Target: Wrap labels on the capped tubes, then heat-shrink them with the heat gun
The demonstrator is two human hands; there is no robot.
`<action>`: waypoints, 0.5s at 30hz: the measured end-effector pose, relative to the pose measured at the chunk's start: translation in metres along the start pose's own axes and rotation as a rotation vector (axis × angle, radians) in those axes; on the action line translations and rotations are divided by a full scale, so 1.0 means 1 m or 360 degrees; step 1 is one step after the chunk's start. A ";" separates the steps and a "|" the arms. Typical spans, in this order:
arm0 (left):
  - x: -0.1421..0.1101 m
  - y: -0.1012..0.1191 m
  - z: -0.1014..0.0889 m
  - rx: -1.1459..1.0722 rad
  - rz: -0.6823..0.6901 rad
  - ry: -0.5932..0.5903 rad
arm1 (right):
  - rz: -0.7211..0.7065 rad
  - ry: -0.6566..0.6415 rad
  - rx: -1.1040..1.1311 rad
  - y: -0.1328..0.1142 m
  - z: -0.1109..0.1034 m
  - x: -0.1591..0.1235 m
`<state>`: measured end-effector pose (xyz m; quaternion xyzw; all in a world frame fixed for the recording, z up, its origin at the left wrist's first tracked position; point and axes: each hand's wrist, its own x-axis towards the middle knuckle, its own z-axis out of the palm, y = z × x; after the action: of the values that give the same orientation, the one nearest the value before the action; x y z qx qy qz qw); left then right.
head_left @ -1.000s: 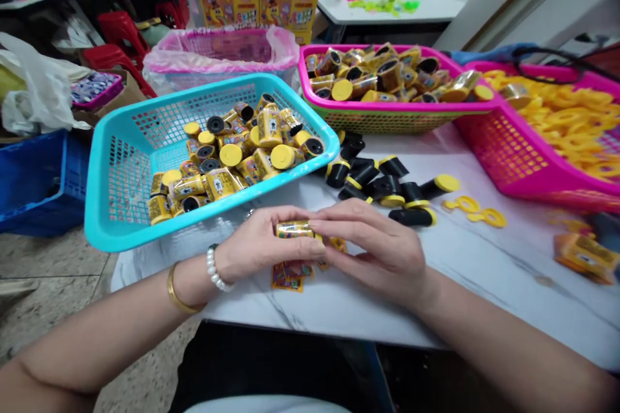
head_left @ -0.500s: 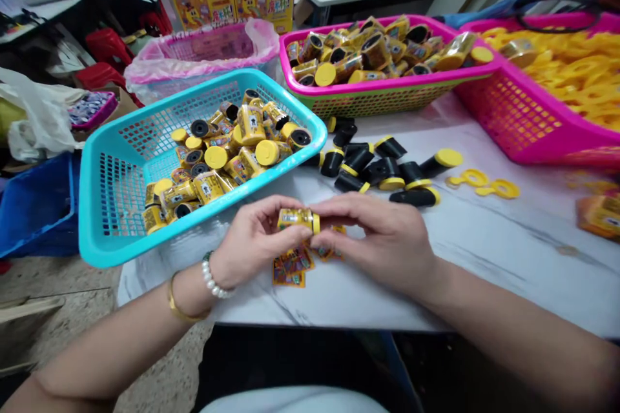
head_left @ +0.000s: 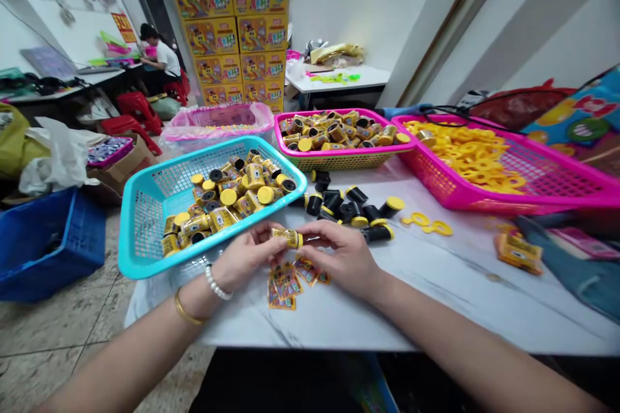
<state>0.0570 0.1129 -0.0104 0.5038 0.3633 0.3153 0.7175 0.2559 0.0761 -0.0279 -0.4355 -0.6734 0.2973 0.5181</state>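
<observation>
Between my two hands, above the marble-patterned table, is a small canister [head_left: 285, 237] with a yellow printed wrapper and a yellow cap. My left hand [head_left: 249, 253] pinches its wrapped body. The fingers of my right hand [head_left: 341, 251] close on its capped end. Several printed stickers [head_left: 283, 284] lie on the table just below. Beyond my right hand are several black canisters [head_left: 349, 210] with yellow caps, without wrappers. To the left stands a turquoise basket [head_left: 145, 264] partly filled with wrapped canisters [head_left: 225, 210].
A pink basket [head_left: 339, 160] of wrapped canisters and another pink basket [head_left: 537, 203] of yellow plastic parts [head_left: 460, 151] stand at the back. Two loose yellow rings [head_left: 426, 222] lie on the table. Stacked yellow boxes [head_left: 213, 39] and a seated person [head_left: 165, 61] are farther off.
The view has tilted up and shifted, so more of the room shows. Both hands still hold the canister in much the same way.
</observation>
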 end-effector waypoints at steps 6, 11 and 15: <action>-0.001 0.001 0.008 0.0138 0.0201 -0.0018 | 0.0560 -0.0042 0.0470 -0.008 0.004 0.001; 0.000 0.002 -0.001 0.0240 0.0003 -0.0164 | 0.0093 0.0010 0.0010 -0.008 -0.001 0.000; 0.003 0.001 -0.004 0.0305 -0.0008 -0.0090 | -0.0019 0.0025 -0.0075 -0.005 -0.002 -0.003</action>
<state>0.0553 0.1179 -0.0106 0.5779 0.3727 0.2629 0.6767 0.2565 0.0709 -0.0252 -0.4458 -0.6787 0.2747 0.5148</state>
